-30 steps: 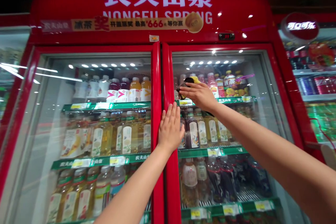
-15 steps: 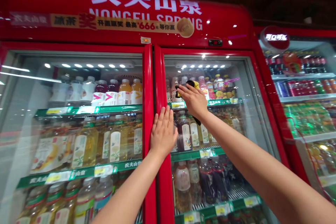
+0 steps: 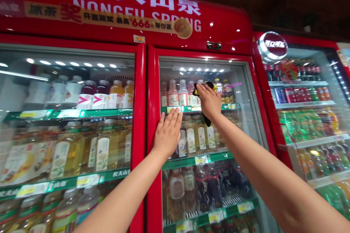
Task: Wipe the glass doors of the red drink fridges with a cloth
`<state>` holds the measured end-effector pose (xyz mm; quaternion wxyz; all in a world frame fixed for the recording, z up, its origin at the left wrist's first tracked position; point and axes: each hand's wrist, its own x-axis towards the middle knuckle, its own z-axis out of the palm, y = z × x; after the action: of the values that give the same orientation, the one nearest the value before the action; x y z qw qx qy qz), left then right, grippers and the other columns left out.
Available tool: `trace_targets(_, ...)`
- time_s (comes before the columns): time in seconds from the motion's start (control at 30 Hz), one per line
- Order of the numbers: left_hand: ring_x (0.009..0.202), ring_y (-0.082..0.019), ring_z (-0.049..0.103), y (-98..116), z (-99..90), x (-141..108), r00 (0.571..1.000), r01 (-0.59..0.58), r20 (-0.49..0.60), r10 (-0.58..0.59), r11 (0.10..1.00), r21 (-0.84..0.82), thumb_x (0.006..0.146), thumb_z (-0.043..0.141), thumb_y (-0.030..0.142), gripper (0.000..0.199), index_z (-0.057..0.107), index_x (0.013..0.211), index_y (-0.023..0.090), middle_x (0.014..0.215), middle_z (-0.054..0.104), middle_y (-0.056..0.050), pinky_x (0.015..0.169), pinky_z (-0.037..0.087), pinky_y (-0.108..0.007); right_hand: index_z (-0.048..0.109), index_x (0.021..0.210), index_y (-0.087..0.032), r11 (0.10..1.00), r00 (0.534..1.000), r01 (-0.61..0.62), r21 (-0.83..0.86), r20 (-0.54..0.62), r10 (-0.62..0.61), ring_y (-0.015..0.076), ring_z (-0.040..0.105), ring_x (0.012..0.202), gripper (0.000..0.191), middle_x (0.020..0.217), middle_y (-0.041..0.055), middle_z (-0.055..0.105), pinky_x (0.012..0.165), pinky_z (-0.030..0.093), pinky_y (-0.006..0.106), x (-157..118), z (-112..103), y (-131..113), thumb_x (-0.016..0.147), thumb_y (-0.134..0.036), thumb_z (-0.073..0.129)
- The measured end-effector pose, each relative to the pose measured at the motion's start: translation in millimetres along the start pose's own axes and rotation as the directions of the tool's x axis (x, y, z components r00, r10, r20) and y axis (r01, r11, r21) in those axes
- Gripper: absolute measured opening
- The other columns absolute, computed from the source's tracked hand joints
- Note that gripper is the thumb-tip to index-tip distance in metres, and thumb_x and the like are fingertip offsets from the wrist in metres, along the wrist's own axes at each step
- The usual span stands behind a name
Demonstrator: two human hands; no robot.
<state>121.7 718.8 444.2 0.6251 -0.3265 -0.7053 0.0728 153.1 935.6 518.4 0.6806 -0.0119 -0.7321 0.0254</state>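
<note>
My left hand (image 3: 168, 133) lies flat with fingers stretched out on the glass of the right-hand fridge door (image 3: 153, 123), just right of its red frame edge. Higher and further right, my right hand (image 3: 210, 100) presses a black and yellow cloth (image 3: 214, 86) against the same pane. Most of the cloth is hidden under the palm and fingers; a dark corner hangs below the hand. Behind the glass, bottles with white labels (image 3: 191, 139) stand on green-edged shelves.
A closed left door (image 3: 140, 116) adjoins, with juice and tea bottles behind it. Above runs the red header (image 3: 226, 25) with lettering and a promotional strip (image 3: 109, 18). On the right stands another drinks fridge (image 3: 303, 103) with a round lit sign (image 3: 272, 47).
The view has turned to the right. My right hand and the cloth have slid rightward across the glass. My left hand has shifted right, off the red frame and onto the pane.
</note>
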Motion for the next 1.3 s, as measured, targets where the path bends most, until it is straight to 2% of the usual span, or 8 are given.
trace_targets(0.1,0.159,-0.026,0.018,15,2.4,16,1.0,0.006,0.018,-0.006,1.0,-0.021,0.094,0.05,0.025,0.072,0.028,0.161,0.013,0.168,0.028,-0.011,0.131,0.015,-0.051,0.044,0.156,-0.033,0.995,0.995,-0.096,-0.042,-0.041,0.094,0.0266,0.043,0.147,0.056,0.16,-0.002,0.046,0.112,0.036,0.049,-29,5,18,0.103,-0.019,0.034)
trace_targets(0.2,0.158,-0.026,0.021,28,5.5,34,1.0,-0.011,0.012,0.011,0.999,-0.047,0.095,0.05,0.027,0.068,0.033,0.159,0.013,0.168,0.029,-0.012,0.131,0.016,-0.051,0.04,0.158,-0.034,0.998,1.0,0.02,-0.051,-0.02,-0.021,0.0261,0.042,0.147,0.059,0.161,-0.0022,0.045,0.112,0.037,0.049,-45,7,28,0.101,-0.018,0.035)
trace_targets(0.33,0.158,-0.026,0.023,47,11.7,61,1.0,-0.018,-0.017,0.017,0.997,-0.072,0.095,0.048,0.027,0.065,0.035,0.158,0.013,0.168,0.029,-0.012,0.13,0.016,-0.05,0.038,0.159,-0.034,0.989,0.989,0.148,-0.027,0.012,-0.147,0.0234,0.041,0.148,0.059,0.16,-0.0042,0.045,0.111,0.04,0.046,-16,2,52,0.102,-0.019,0.034)
trace_targets(0.57,0.158,-0.026,0.022,77,24.2,89,0.998,0.005,-0.055,-0.011,0.994,-0.108,0.094,0.05,0.027,0.068,0.033,0.158,0.014,0.169,0.03,-0.011,0.131,0.016,-0.047,0.043,0.156,-0.033,0.995,0.989,-0.101,-0.02,-0.113,0.098,0.0295,0.046,0.144,0.053,0.159,-0.0011,0.047,0.109,0.04,0.051,-24,3,84,0.104,-0.027,0.035)
trace_targets(0.8,0.158,-0.026,0.021,100,35.5,111,0.996,0.054,-0.058,-0.061,0.992,-0.117,0.095,0.049,0.027,0.065,0.036,0.157,0.014,0.169,0.028,-0.012,0.131,0.016,-0.048,0.044,0.155,-0.034,0.994,0.993,0.107,-0.026,-0.049,-0.108,0.0229,0.043,0.147,0.051,0.159,-0.0039,0.048,0.113,0.039,0.045,-2,-5,126,0.105,-0.027,0.035)
trace_targets(1.0,0.159,-0.027,0.019,128,42.2,108,0.994,0.079,-0.066,-0.087,0.991,-0.11,0.096,0.049,0.029,0.064,0.036,0.157,0.012,0.169,0.026,-0.013,0.131,0.014,-0.051,0.047,0.154,-0.029,0.985,0.96,-0.172,-0.006,-0.224,0.166,0.0319,0.046,0.144,0.054,0.156,0.0055,0.053,0.109,0.041,0.054,-29,1,160,0.102,-0.022,0.035)
trace_targets(1.17,0.159,-0.026,0.017,145,49.5,119,0.997,0.023,-0.074,-0.032,0.994,-0.11,0.096,0.05,0.03,0.066,0.035,0.158,0.014,0.17,0.024,-0.012,0.132,0.007,-0.051,0.045,0.155,-0.033,0.999,0.997,0.047,-0.024,-0.052,-0.048,0.0275,0.041,0.148,0.057,0.159,-0.0017,0.047,0.111,0.043,0.048,-27,-7,161,0.101,-0.017,0.033)
trace_targets(1.3,0.159,-0.025,0.015,157,57.1,137,0.994,0.01,-0.104,-0.023,0.992,-0.123,0.096,0.049,0.03,0.069,0.029,0.161,0.017,0.17,0.024,-0.01,0.132,0.006,-0.051,0.037,0.16,-0.029,1.0,0.999,0.011,0.003,-0.045,-0.011,0.0269,0.039,0.15,0.059,0.158,0.0015,0.049,0.113,0.042,0.049,-2,-15,192,0.102,-0.019,0.034)
